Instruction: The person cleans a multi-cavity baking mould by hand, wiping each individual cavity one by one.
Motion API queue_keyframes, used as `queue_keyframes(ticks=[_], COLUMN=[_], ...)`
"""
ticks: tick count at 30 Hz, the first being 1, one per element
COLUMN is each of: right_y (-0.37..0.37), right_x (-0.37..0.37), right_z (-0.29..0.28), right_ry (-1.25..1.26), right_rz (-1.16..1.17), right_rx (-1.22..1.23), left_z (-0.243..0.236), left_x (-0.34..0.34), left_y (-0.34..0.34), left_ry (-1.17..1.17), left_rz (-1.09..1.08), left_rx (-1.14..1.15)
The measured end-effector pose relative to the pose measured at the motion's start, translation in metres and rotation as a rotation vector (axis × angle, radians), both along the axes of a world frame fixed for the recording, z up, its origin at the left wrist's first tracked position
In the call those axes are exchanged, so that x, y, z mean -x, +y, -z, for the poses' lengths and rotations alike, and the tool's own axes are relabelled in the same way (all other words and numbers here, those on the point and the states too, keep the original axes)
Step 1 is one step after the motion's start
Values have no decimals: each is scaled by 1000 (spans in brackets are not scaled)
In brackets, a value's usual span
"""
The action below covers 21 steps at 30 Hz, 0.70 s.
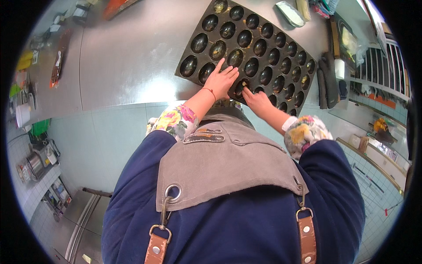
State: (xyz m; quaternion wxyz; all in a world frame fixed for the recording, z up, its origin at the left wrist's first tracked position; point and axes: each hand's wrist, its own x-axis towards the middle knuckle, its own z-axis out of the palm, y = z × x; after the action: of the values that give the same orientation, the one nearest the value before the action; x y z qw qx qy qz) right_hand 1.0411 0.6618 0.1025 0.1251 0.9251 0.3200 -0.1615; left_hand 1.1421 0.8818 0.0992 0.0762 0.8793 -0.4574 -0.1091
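Note:
A dark baking mould (255, 46) with rows of oval hollows lies tilted on the steel worktop (118, 57); light crumbs and residue mark some hollows. My left hand (220, 80) rests open on the mould's front part, fingers extended over the metal. Just to its right, my right hand (257, 100) has its fingers curled, with the fingertips inside a front hollow at a small pale bit. Whether anything is held between those fingertips is too small to make out.
At the back right stand a metal scoop with white powder (290, 13) and a tray (346, 39). Dark mitts (326, 81) and a white cup (339, 69) lie beside the mould. A brown item (57, 66) is at the left. Shelves hold containers (33, 165) at far left.

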Motion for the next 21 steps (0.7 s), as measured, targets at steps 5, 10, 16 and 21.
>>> queue_keyframes(ticks=[5,10,16,21], right_y=[43,62,57,68], right_x=[26,18,-35,-28], right_z=[5,29,39,27], right_ry=[301,441,712,593], right_rz=[697,1301,2203,2208], right_rx=[-423,-840,-2119,-2135], left_z=[-5,-2,9,5], left_x=[0,-1,-7,-3], left_y=[0,-5,-3,-4], left_ry=[-14,-42,2,-56], left_rz=[18,31,0,64], left_rx=[-58,-59,61,1])
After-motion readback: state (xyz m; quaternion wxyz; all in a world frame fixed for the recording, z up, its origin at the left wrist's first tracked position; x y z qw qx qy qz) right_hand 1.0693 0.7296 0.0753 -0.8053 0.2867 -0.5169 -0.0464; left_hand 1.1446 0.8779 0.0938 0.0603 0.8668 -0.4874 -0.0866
